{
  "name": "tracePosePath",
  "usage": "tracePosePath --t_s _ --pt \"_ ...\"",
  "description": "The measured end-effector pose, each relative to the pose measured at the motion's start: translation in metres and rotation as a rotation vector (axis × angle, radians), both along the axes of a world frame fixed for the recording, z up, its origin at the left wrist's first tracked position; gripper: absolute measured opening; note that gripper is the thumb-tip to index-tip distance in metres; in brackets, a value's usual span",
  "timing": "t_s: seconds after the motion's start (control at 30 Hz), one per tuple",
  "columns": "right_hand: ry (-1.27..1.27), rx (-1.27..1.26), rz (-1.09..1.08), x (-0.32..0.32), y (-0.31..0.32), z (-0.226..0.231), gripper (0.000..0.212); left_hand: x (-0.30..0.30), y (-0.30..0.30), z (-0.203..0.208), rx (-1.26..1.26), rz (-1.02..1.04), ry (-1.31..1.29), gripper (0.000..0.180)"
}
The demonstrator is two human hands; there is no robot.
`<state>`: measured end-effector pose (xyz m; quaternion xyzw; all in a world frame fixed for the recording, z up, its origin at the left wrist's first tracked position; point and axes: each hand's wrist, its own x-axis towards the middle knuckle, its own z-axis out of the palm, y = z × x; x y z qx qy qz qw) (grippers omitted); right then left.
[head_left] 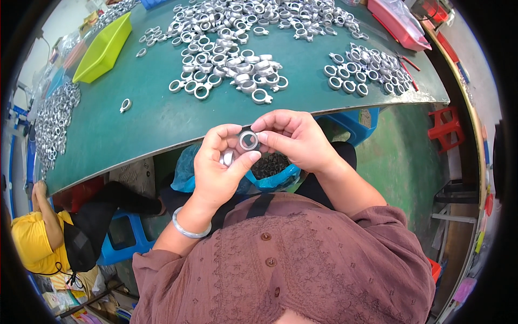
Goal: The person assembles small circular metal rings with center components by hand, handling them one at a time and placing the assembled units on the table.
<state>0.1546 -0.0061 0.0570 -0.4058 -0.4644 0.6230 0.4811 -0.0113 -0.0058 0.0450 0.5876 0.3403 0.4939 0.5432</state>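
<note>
Over the table's near edge my two hands hold one silver metal ring (249, 141) between them, with something dark around it. My left hand (216, 162) pinches its left side between thumb and fingers. A second silver ring (227, 157) is tucked in the left palm. On the other side, my right hand (294, 139) grips the ring with thumb and fingertips. Below the hands sits an open blue plastic bag (280, 178) with small dark parts (270, 166) in it. The closest ring on the table is a silver ring with a small lug (261, 96).
Large heaps of silver rings (216, 59) cover the green table (145, 119). A smaller group (350, 70) lies right, by red-handled pliers (410, 65). A yellow-green tray (105, 48) and pink tray (399, 27) stand farther back. Someone in a yellow shirt (40, 240) sits at left.
</note>
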Motion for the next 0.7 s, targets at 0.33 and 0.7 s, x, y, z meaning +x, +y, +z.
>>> tracePosePath --t_s 0.33,0.7 --pt "-0.098 0.28 -0.023 0.0 -0.004 -0.004 0.015 -0.007 0.003 -0.003 -0.258 -0.069 -0.162 0.027" --pt "-0.028 0.261 0.033 0.001 -0.004 -0.002 0.022 -0.007 0.003 -0.009 0.117 -0.013 0.004 0.049"
